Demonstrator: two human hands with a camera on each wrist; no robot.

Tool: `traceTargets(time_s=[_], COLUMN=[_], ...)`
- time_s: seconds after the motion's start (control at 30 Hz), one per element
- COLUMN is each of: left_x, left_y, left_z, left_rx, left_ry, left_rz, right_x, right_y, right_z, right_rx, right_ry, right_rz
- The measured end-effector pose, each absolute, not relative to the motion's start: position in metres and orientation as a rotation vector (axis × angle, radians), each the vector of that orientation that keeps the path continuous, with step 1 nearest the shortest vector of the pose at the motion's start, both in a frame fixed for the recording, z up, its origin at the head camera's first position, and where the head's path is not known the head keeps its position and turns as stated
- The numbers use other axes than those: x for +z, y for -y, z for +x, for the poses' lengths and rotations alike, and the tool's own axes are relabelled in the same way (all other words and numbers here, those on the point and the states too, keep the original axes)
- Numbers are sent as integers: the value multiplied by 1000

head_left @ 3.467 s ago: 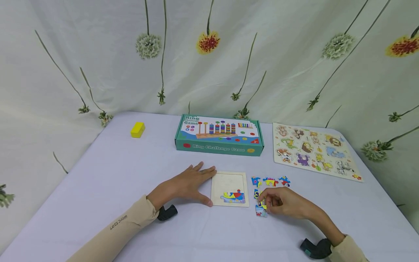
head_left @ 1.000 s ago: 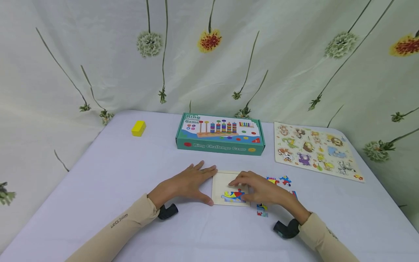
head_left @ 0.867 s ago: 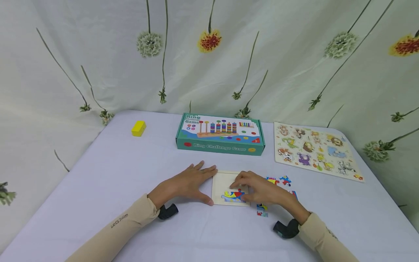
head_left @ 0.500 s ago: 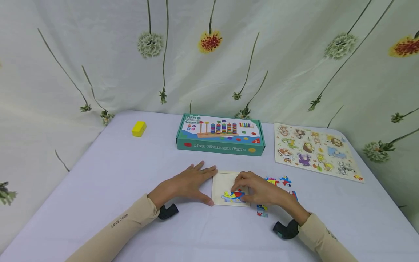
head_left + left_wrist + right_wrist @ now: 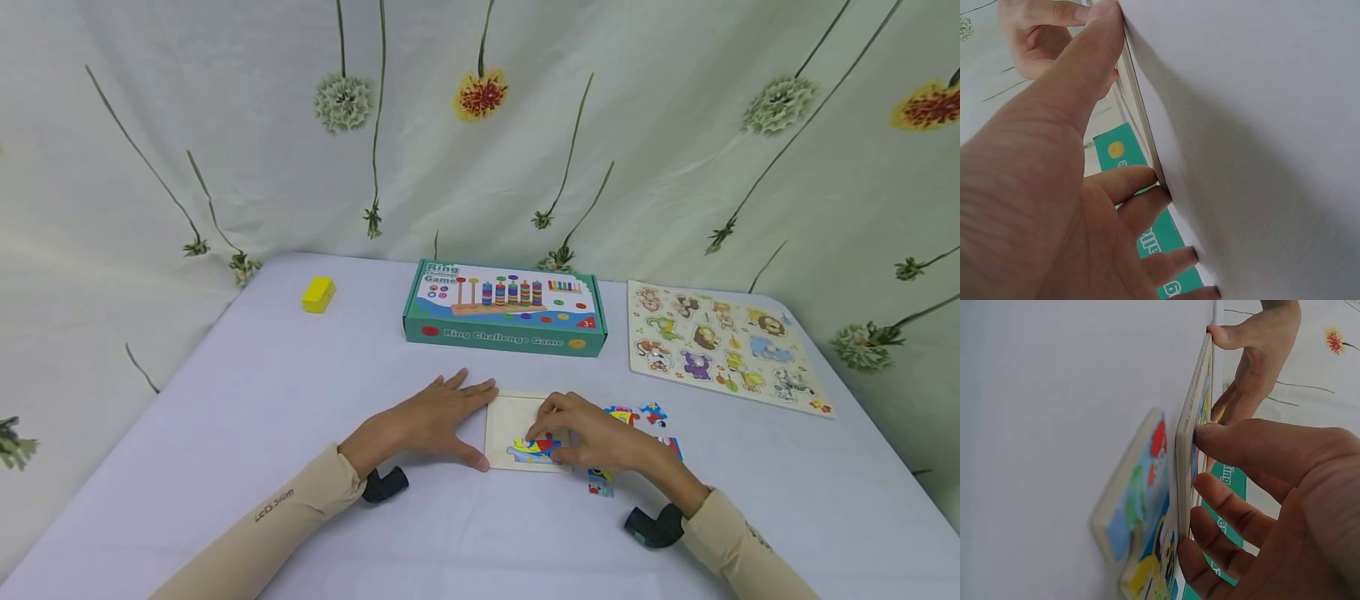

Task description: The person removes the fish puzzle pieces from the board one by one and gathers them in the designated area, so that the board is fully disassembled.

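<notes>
A shallow wooden puzzle tray lies in front of me in the head view. Joined jigsaw puzzle pieces, blue, yellow and red, sit low in it. My left hand is spread out, thumb and fingertips against the tray's left edge. Over the tray's right part, my right hand bends its thumb and index finger about the red part of the joined pieces. In the right wrist view its thumb touches a piece inside the tray, while other fingertips lie by the tray's rim.
Loose puzzle pieces lie right of the tray, some partly behind my right hand. A green ring game box stands behind. An animal puzzle board lies back right, a yellow block back left.
My right hand has gone from the loose pieces leftward onto the tray. In the last second its index finger has come down onto the joined pieces. The left hand stays put.
</notes>
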State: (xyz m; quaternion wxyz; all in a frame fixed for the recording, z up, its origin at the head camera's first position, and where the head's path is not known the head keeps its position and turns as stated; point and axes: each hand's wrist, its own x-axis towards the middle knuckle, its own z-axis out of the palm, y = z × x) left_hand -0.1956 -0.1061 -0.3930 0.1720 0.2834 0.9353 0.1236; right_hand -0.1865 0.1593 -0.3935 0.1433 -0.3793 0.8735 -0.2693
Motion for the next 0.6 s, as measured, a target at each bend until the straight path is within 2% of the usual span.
traceTargets(time_s=[0.6], left_x=[-393], left_y=[106], left_z=[-196], left_rx=[374], left_ry=[-2654], left_rz=[798], right_x=[-395], right_y=[-160], right_z=[-187], right_rx=[-801], right_ry=[-2514], right_rz=[-1076])
